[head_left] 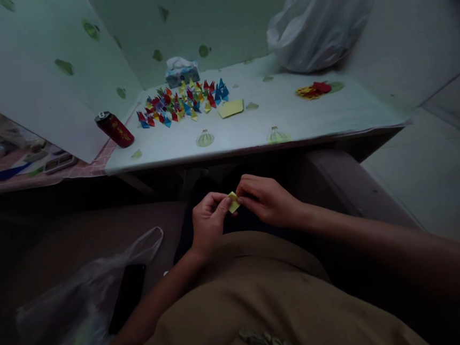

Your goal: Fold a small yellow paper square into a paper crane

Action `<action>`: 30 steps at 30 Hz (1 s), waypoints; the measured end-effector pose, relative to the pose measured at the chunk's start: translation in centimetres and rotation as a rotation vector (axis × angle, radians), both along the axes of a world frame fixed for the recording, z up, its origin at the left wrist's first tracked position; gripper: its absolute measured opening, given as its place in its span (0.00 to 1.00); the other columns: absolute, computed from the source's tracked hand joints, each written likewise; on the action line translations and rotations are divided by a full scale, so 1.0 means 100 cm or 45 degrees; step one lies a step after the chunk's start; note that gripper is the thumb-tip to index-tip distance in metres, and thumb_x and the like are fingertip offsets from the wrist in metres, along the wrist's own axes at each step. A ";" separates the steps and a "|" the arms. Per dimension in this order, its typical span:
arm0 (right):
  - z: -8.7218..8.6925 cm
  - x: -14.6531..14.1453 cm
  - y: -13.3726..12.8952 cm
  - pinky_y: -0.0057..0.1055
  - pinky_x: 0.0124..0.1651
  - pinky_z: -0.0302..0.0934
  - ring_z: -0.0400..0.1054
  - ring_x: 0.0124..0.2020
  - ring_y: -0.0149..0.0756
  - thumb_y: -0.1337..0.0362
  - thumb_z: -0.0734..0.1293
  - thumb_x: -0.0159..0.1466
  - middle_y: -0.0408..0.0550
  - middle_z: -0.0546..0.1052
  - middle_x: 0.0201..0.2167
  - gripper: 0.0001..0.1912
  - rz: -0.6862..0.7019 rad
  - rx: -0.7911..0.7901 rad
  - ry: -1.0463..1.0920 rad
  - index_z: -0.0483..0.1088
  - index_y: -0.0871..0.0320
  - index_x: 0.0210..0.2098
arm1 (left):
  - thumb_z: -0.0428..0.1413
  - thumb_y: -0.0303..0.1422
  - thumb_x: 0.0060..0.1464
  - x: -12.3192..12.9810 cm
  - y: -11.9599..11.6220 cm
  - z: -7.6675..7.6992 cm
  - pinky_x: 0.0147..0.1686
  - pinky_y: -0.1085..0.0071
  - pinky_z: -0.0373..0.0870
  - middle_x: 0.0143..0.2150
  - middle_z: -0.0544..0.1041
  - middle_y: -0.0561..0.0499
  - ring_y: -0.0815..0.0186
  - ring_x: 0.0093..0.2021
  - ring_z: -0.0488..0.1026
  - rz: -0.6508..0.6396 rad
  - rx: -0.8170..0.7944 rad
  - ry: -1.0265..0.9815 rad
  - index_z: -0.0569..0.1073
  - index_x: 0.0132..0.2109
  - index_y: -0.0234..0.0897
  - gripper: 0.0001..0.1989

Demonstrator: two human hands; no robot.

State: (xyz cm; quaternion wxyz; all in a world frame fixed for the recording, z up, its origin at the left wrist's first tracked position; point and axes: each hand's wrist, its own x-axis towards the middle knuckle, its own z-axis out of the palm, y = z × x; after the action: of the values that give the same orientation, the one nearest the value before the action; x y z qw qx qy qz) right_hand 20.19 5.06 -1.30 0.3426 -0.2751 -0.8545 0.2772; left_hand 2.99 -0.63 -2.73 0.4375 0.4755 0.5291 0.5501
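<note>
A small folded piece of yellow origami paper [233, 203] is held above my lap, between both hands. My left hand [211, 217] pinches its left side, with the thumb lying on top. At its right edge, the fingertips of my right hand [266, 197] are closed on the paper. On the table ahead stand many folded paper cranes [183, 102] in red, blue, yellow and other colours. Beside them lies a stack of yellow paper sheets [231, 108].
A dark red drink can [117, 130] stands at the table's left, and a tissue box [182, 73] behind the cranes. A white plastic bag [314, 31] fills the back right, near red and yellow pieces [314, 90]. A phone [128, 297] and clear bag [73, 315] lie left of me.
</note>
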 end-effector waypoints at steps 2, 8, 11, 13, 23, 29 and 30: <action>0.000 0.000 0.000 0.29 0.33 0.54 0.62 0.30 0.32 0.71 0.63 0.66 0.45 0.69 0.29 0.07 -0.006 0.002 -0.019 0.65 0.58 0.30 | 0.63 0.41 0.56 -0.001 0.000 0.001 0.29 0.73 0.70 0.25 0.78 0.53 0.69 0.26 0.74 -0.006 0.005 0.029 0.77 0.33 0.36 0.12; 0.000 -0.001 0.001 0.29 0.33 0.54 0.63 0.29 0.32 0.68 0.64 0.66 0.45 0.70 0.28 0.08 -0.042 -0.059 -0.019 0.65 0.58 0.29 | 0.63 0.42 0.56 -0.002 0.000 -0.001 0.30 0.73 0.72 0.27 0.79 0.52 0.68 0.27 0.75 0.000 0.003 0.014 0.78 0.35 0.36 0.12; 0.003 0.000 0.002 0.30 0.34 0.54 0.63 0.29 0.32 0.68 0.63 0.65 0.46 0.71 0.28 0.08 -0.029 -0.097 -0.039 0.66 0.58 0.29 | 0.62 0.43 0.57 -0.004 0.000 -0.004 0.31 0.72 0.73 0.30 0.80 0.51 0.67 0.28 0.76 -0.036 -0.027 -0.008 0.79 0.37 0.36 0.13; 0.007 0.001 0.003 0.29 0.34 0.54 0.63 0.29 0.32 0.68 0.63 0.65 0.45 0.71 0.28 0.07 -0.015 -0.161 -0.037 0.66 0.58 0.29 | 0.61 0.44 0.58 -0.007 0.001 -0.006 0.32 0.71 0.73 0.31 0.80 0.51 0.66 0.29 0.77 -0.087 -0.040 -0.012 0.79 0.38 0.37 0.14; 0.011 0.004 0.007 0.27 0.26 0.54 0.61 0.23 0.28 0.57 0.68 0.62 0.39 0.68 0.22 0.11 0.145 -0.929 0.068 0.69 0.58 0.28 | 0.58 0.40 0.62 -0.019 0.002 0.004 0.40 0.72 0.68 0.36 0.78 0.50 0.67 0.37 0.72 -0.109 0.136 0.236 0.78 0.36 0.37 0.12; 0.013 0.005 0.008 0.28 0.27 0.62 0.60 0.21 0.27 0.55 0.74 0.57 0.39 0.68 0.20 0.15 0.199 -1.368 0.270 0.70 0.59 0.27 | 0.61 0.39 0.59 -0.024 -0.001 0.007 0.41 0.71 0.71 0.40 0.81 0.48 0.65 0.39 0.76 -0.272 0.192 0.165 0.82 0.43 0.40 0.10; 0.013 0.005 0.008 0.28 0.27 0.62 0.59 0.20 0.26 0.55 0.75 0.56 0.38 0.67 0.19 0.15 0.222 -1.443 0.300 0.70 0.59 0.26 | 0.63 0.39 0.57 -0.026 -0.001 0.007 0.41 0.70 0.72 0.40 0.82 0.47 0.64 0.39 0.77 -0.328 0.194 0.151 0.82 0.43 0.40 0.10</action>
State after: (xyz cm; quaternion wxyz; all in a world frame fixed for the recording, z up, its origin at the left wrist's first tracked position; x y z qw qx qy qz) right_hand 20.74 5.91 0.04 0.2108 -0.3116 -0.5485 0.7468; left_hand 0.43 -0.70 -2.06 0.4350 0.6029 0.4453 0.4991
